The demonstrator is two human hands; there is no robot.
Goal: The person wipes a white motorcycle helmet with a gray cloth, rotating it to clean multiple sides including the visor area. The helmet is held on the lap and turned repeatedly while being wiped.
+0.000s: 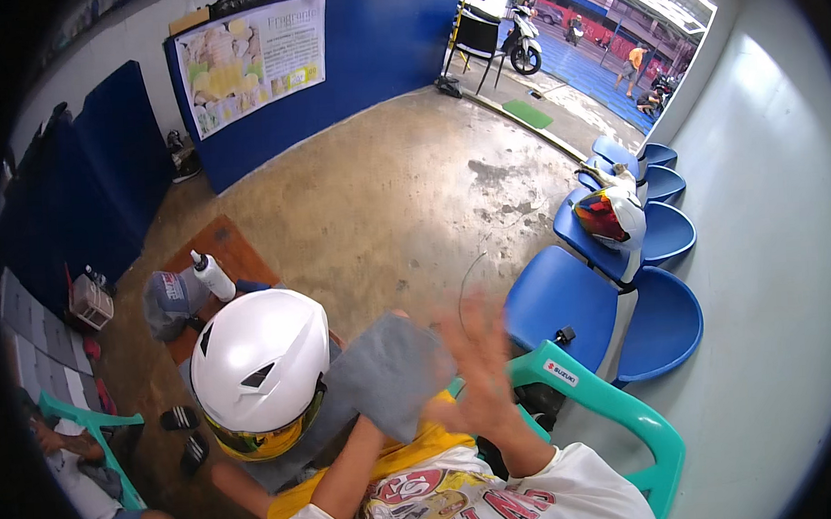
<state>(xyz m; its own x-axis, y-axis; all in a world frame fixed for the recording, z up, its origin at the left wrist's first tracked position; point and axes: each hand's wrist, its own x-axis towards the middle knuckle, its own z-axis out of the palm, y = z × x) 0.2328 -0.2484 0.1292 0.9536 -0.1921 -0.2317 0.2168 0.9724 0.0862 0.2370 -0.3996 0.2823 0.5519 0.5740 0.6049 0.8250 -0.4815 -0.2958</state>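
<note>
A grey cloth (392, 372) is draped over my left hand, which it hides; whether the fingers grip it cannot be told. My right hand (472, 368) is raised just right of the cloth, blurred, fingers spread and holding nothing. Left of the cloth, a white motorcycle helmet (263, 360) with a yellow mirrored visor (270, 436) sits at my lap, beside more grey cloth. Beyond the helmet, a white squeeze bottle (214, 275) and a grey cap (174, 298) rest on a low wooden table (220, 240).
Blue seats (563, 302) line the right wall, bearing another helmet (610, 217), a cat (617, 176) and a small black object (565, 335). A green plastic chair (603, 404) is close at my right. A person (84, 469) sits at lower left, near black slippers (187, 436).
</note>
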